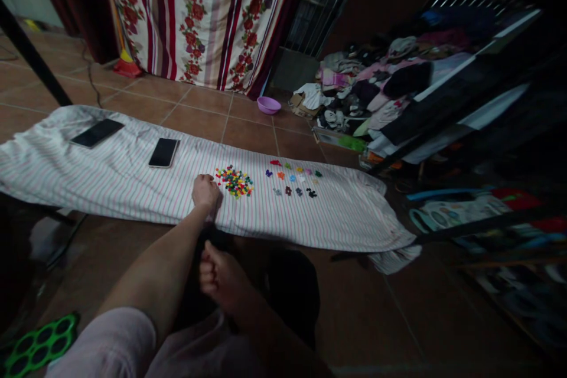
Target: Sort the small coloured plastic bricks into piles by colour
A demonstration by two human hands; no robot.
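My left hand rests on the striped cloth at the left edge of a pile of small multicoloured pieces. Its fingers are curled, and whatever they may hold is hidden. Lower down, over my lap and in front of the cloth's near edge, my right hand is closed in a fist; its inside does not show. To the right of the pile, small clusters of pieces lie sorted by colour in rows, among them an orange cluster, a light blue cluster and a black cluster.
The striped cloth covers a long, low table. On its left part lie a phone and a dark tablet-like device. Beyond stand a purple basin and a heap of clothes. A green tray with round holes is at lower left.
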